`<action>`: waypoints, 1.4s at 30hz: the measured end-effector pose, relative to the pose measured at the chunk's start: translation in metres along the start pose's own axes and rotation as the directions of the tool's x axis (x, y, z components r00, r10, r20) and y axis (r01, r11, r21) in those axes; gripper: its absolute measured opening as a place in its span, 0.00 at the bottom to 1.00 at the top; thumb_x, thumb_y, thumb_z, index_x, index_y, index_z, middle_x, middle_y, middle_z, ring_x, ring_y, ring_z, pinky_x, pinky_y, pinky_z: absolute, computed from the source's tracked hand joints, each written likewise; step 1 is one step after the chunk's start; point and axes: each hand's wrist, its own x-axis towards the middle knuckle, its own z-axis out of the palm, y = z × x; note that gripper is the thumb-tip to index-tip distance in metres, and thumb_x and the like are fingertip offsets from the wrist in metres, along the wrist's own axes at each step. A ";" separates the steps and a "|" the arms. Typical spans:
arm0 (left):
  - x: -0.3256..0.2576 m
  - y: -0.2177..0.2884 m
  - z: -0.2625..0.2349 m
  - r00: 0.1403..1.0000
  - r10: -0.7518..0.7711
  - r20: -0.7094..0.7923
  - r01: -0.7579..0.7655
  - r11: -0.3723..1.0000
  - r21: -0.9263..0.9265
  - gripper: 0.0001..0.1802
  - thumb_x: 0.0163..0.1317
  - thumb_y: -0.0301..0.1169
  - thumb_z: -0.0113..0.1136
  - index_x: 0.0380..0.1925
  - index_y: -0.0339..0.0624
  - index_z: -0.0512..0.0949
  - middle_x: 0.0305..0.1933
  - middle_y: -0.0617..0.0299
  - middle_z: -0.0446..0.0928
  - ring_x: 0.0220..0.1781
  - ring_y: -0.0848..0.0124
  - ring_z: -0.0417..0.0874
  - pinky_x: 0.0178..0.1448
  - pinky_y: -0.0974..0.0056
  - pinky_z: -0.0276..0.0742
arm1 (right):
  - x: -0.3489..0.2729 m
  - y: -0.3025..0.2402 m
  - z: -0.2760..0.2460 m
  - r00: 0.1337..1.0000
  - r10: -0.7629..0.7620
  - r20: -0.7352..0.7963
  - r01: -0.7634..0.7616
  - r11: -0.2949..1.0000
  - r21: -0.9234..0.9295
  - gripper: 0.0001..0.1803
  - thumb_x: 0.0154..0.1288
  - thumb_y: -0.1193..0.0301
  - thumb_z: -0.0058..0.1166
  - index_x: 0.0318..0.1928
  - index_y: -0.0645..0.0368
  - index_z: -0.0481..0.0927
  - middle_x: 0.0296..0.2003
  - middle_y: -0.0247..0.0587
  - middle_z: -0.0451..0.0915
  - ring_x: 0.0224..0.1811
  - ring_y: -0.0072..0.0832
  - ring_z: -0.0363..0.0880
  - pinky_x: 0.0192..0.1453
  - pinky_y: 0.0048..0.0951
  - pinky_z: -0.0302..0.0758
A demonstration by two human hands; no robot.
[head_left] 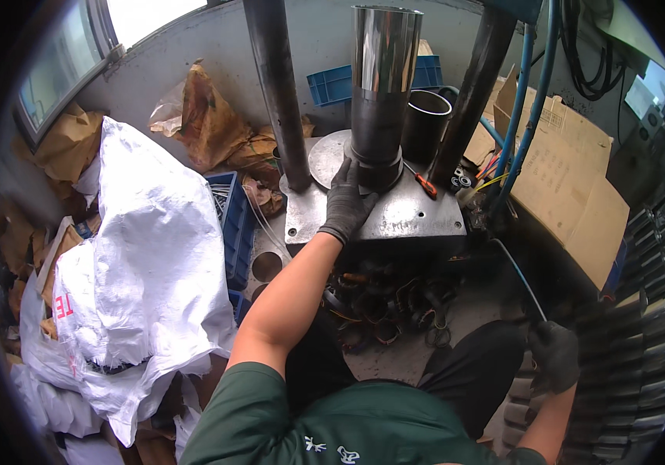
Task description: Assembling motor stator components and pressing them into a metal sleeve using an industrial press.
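My left hand point(345, 203), in a dark glove, reaches forward and rests against the base of a tall shiny steel tube point(383, 70) that stands upright on a dark collar on the press's metal plate point(410, 213). My right hand point(555, 355), also gloved, hangs low at the right beside my knee, its fingers curled by a thin cable; whether it grips anything is unclear. A round flat disc point(328, 155) lies under and to the left of the tube's base.
Two dark press columns point(278, 93) flank the tube. A black cylinder point(425, 124) stands behind it, and an orange-handled tool point(426, 186) lies on the plate. White woven sacks point(146, 248) pile at the left, cardboard boxes point(573, 186) at the right, blue crates point(332, 84) behind. Dark rings point(383, 298) lie below the plate.
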 end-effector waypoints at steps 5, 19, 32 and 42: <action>0.009 -0.002 0.001 0.999 -0.027 -0.027 0.027 1.000 0.006 0.53 0.53 0.36 0.74 0.77 0.37 0.57 0.79 0.40 0.59 0.77 0.44 0.66 0.80 0.50 0.65 | 0.000 -0.005 -0.001 0.995 0.095 0.034 -0.096 0.994 0.056 0.09 0.59 0.69 0.64 0.32 0.63 0.84 0.30 0.57 0.80 0.36 0.55 0.83 0.38 0.48 0.77; 0.014 0.004 0.002 0.999 -0.049 -0.021 0.047 0.996 -0.081 0.53 0.52 0.35 0.74 0.77 0.39 0.57 0.78 0.42 0.62 0.75 0.43 0.68 0.79 0.49 0.67 | 0.001 -0.006 0.002 0.976 0.211 0.056 -0.219 0.945 0.244 0.06 0.60 0.73 0.63 0.31 0.64 0.83 0.23 0.53 0.80 0.25 0.42 0.84 0.31 0.39 0.76; 0.014 0.005 -0.002 0.999 -0.044 0.014 0.045 0.998 -0.053 0.53 0.54 0.35 0.72 0.78 0.41 0.54 0.78 0.43 0.60 0.72 0.40 0.69 0.77 0.47 0.69 | -0.001 0.003 0.007 0.992 0.117 -0.036 -0.108 0.975 0.194 0.07 0.62 0.74 0.65 0.30 0.65 0.82 0.22 0.53 0.78 0.22 0.42 0.81 0.29 0.40 0.73; 0.013 0.004 0.002 0.999 -0.009 -0.040 0.006 0.996 -0.084 0.50 0.55 0.35 0.71 0.76 0.40 0.57 0.77 0.42 0.62 0.69 0.38 0.73 0.74 0.44 0.71 | -0.003 0.016 0.016 0.990 0.139 -0.040 -0.125 0.962 0.244 0.06 0.62 0.75 0.64 0.31 0.65 0.82 0.22 0.53 0.78 0.23 0.42 0.80 0.30 0.39 0.73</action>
